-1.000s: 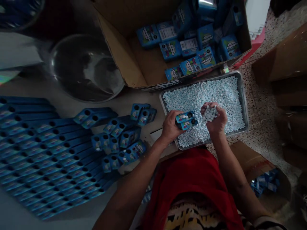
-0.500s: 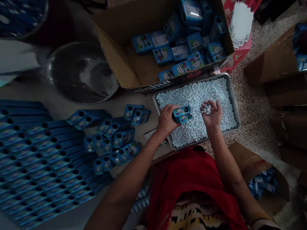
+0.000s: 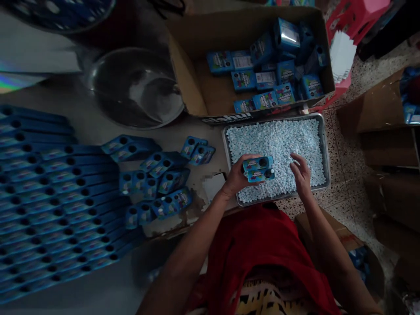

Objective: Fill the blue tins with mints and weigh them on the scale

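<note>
My left hand (image 3: 233,178) is wrapped round two small blue candy boxes, held side by side above the tray. The upper box (image 3: 253,164) shows a dark round hole in its top; at the hole of the lower box (image 3: 256,176) there is something white. Over the right part of the tray, my right hand (image 3: 302,174) has its fingers apart, and I see no candies in it. Small white and pale-blue candies (image 3: 278,135) fill the metal tray (image 3: 325,151) beneath both hands.
Rows of blue boxes with holes (image 3: 59,205) cover the left side, with several looser ones (image 3: 157,175) nearer. A cardboard carton (image 3: 203,92) of candy boxes stands behind the tray, beside a metal bowl (image 3: 108,105). White cards (image 3: 341,57) lie on a pink stool; more cartons (image 3: 377,105) stand right.
The small heap of candies in my right palm is gone, and that hand has turned over with fingers spread. My left hand still holds both boxes. The whole view has shifted.
</note>
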Available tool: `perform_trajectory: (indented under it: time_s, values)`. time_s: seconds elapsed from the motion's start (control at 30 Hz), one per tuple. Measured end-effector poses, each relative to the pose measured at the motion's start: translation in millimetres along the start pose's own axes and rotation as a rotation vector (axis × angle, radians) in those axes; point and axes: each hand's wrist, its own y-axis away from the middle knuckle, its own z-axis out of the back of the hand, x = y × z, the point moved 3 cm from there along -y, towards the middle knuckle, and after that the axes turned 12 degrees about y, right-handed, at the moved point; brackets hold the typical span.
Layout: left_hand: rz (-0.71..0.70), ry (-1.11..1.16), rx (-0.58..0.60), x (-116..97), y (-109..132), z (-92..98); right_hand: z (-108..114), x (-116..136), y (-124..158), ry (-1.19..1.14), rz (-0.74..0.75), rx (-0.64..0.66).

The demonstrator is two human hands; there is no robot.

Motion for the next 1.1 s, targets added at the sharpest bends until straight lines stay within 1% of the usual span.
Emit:
perform_trajectory:
  time_s: [0.07,0.1,0.17,0.23,0.3,0.37,0.4,0.47,0.5,0.57,0.63,0.7,0.73,0.77,0.8,0.87,0.9,0.97,1.0,1.03,1.1]
  values:
    - [-0.032,0.025,-0.019,-10.7,6.9,10.4,-3.4,5.9,3.5,0.085,0.110,0.041]
    - [-0.039,0.041,-0.029,-14.5,9.8,15.2,-3.8,5.1,2.6,0.152,0.142,0.028]
    - [-0.045,0.083,-0.045,-18.4,13.8,21.7,-3.4,-4.6,-5.3,0.323,0.143,-0.036]
    - [-0.046,0.111,-0.058,-18.2,15.9,24.4,-7.0,-20.0,-19.0,0.486,0.101,-0.081]
    - [-0.045,0.108,-0.072,-16.2,17.9,25.9,-22.5,-32.9,-32.7,0.592,0.093,-0.053]
    - [-0.038,0.069,-0.104,-14.4,21.6,30.3,-49.4,-38.5,-41.1,0.637,0.113,-0.017]
    - [-0.030,0.033,-0.119,-13.9,24.4,33.8,-64.3,-38.5,-42.8,0.639,0.113,-0.024]
    - [-0.003,-0.076,-0.135,-14.2,31.2,42.4,-90.2,-34.8,-42.8,0.581,0.059,-0.081]
    - [0.015,-0.143,-0.131,-14.6,34.6,46.9,-99.2,-32.0,-42.3,0.514,0.009,-0.112]
    - [0.056,-0.279,-0.120,-14.9,40.0,55.3,-107.9,-26.2,-42.1,0.312,-0.110,-0.127]
    - [0.094,-0.405,-0.133,-14.1,41.7,62.0,-106.0,-21.3,-43.2,0.050,-0.238,-0.075]
    - [0.113,-0.505,-0.154,-13.5,39.8,65.3,-96.9,-17.1,-43.4,-0.176,-0.342,-0.009]
    - [0.111,-0.546,-0.163,-14.0,38.1,65.6,-90.3,-15.4,-42.8,-0.233,-0.367,0.004]
    - [0.102,-0.579,-0.169,-15.4,36.4,65.2,-83.0,-14.1,-41.9,-0.237,-0.368,-0.005]
    - [0.086,-0.600,-0.166,-17.6,35.0,64.3,-75.4,-13.5,-41.0,-0.194,-0.347,-0.035]
    - [0.055,-0.576,-0.121,-22.5,33.8,62.7,-64.0,-14.3,-39.9,-0.077,-0.293,-0.100]
    - [0.047,-0.524,-0.085,-24.4,34.1,62.5,-61.6,-16.2,-39.7,-0.075,-0.304,-0.119]
    - [0.064,-0.354,-0.031,-25.7,36.4,65.1,-63.2,-20.6,-39.3,-0.192,-0.404,-0.108]
    - [0.084,-0.258,-0.027,-24.9,38.2,67.6,-66.1,-21.2,-38.8,-0.274,-0.464,-0.083]
    - [0.103,-0.175,-0.040,-23.4,40.0,70.6,-69.2,-19.9,-38.0,-0.344,-0.513,-0.054]
    - [0.134,-0.058,-0.083,-17.9,42.9,75.8,-73.7,-11.4,-35.9,-0.408,-0.551,0.011]
